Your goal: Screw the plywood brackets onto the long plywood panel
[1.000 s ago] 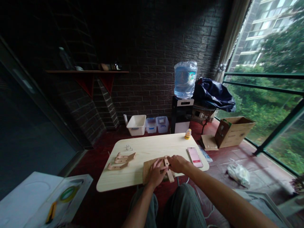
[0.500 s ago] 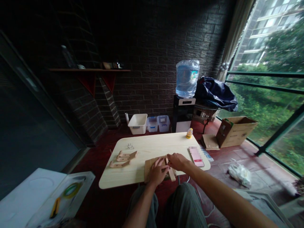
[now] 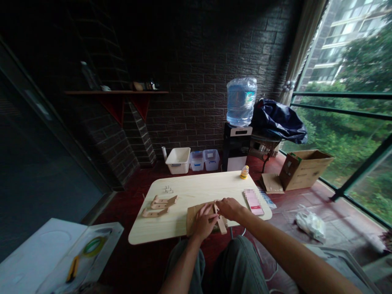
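Head view: pinkish wooden bracket [image 3: 222, 226] is low centre-right of frame, over the right part of a brown cardboard piece [image 3: 190, 213] at the near edge of the table [image 3: 141, 232]. Long axis runs steeply, upper left to lower right, lower end free. Right hand [image 3: 229, 208] is nearest: curled at the bracket's upper end, so most of the bracket lies below its fingertips in frame. Left hand [image 3: 204, 219] comes in from the left, fingers spread over the cardboard, tips at the bracket's left edge. Can't tell how far either hand is closed, or whether a small part is pinched between them; contact area is hidden.

More wooden brackets [image 3: 155, 213] sit left on the table, with small metal hardware [image 3: 168, 190] above them. Phone [image 3: 255, 203] is right of the hands.

Versus 1.0 s ago: tabletop sits slightly further right in frame, probably head motion. Both hands stay on the bracket; versus 0.5 s ago, barely any change.
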Motion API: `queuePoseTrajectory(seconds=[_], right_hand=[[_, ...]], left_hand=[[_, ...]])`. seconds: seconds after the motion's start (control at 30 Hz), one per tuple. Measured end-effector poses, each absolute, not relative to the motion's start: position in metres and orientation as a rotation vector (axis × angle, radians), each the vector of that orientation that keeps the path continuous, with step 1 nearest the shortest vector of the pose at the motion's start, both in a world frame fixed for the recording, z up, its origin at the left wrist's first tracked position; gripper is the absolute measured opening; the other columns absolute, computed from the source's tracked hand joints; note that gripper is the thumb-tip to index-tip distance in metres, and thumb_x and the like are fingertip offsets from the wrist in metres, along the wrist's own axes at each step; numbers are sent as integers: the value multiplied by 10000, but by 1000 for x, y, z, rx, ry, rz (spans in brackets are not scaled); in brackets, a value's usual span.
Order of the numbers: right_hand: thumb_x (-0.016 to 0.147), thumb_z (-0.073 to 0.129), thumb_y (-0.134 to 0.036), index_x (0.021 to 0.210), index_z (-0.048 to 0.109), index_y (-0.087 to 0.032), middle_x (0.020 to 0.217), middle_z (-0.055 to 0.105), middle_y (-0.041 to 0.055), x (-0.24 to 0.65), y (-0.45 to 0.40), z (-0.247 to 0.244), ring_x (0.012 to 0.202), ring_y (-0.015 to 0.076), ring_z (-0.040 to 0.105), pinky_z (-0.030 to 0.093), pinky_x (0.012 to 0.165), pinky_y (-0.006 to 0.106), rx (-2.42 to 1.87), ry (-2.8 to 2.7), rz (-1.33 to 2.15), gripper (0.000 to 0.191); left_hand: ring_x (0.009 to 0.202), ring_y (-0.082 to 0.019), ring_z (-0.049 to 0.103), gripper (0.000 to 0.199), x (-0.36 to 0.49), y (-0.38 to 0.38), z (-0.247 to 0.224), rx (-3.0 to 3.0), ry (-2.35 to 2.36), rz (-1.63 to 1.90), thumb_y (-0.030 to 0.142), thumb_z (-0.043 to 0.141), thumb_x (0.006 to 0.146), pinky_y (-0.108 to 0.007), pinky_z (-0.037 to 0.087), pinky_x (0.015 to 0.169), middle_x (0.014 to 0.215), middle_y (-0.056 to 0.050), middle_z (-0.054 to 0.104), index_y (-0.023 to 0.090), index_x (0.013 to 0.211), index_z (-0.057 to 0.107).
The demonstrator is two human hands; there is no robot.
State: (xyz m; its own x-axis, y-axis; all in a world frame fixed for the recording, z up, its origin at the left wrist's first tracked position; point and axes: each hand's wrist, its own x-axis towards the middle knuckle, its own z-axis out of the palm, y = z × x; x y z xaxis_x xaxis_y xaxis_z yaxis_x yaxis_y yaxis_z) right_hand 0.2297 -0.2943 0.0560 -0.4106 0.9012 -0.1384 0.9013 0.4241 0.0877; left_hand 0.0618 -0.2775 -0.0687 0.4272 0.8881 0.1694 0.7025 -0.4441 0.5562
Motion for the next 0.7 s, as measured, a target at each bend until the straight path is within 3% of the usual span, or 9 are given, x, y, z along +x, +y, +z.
queuePoseTrajectory(seconds=[0.37,0.57,0.7], right_hand=[[905,492,-142,1191,570,-127,1075,713,163,229,-298,57,944,255,714,564,751,359,1509,2573,71,297],[947,467,-205,1154,581,-124,1082,704,184,229,-300,55,950,259,713,561,738,353,1555,2551,51,250],[925,526,-254,1222,550,-129,1085,710,194,231,-303,61,936,278,719,565,732,373,1591,2533,4,324]], left_hand=[[1456,-210,335,230,63,-279,-68,2278,1356,649,414,575,931,-447,289,1210,1484,53,514,380,1068,755],[1471,-206,310,232,63,-280,-63,2306,1338,632,395,582,925,-436,275,1218,1504,49,491,355,1078,752],[1480,-202,294,241,63,-280,-63,2287,1336,614,400,579,926,-435,256,1229,1507,54,488,357,1095,746]])
